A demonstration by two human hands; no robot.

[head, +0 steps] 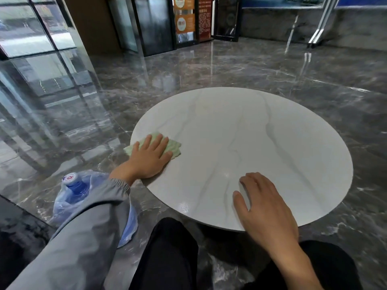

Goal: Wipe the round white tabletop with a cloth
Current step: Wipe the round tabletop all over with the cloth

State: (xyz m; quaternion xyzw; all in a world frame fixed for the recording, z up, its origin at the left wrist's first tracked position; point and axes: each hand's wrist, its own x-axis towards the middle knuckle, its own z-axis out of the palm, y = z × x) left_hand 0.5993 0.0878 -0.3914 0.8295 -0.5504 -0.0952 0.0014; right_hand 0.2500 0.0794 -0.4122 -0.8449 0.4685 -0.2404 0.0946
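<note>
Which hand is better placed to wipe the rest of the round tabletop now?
The left hand: it presses flat on the green cloth at the left edge of the white tabletop. The right hand rests bare near the front edge.

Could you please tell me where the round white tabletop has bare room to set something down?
Crowded: the left rim of the round white veined tabletop, where the left hand presses the pale green cloth, and the near edge under the right hand. Bare: the strip between the hands and everything far and right of them.
</note>
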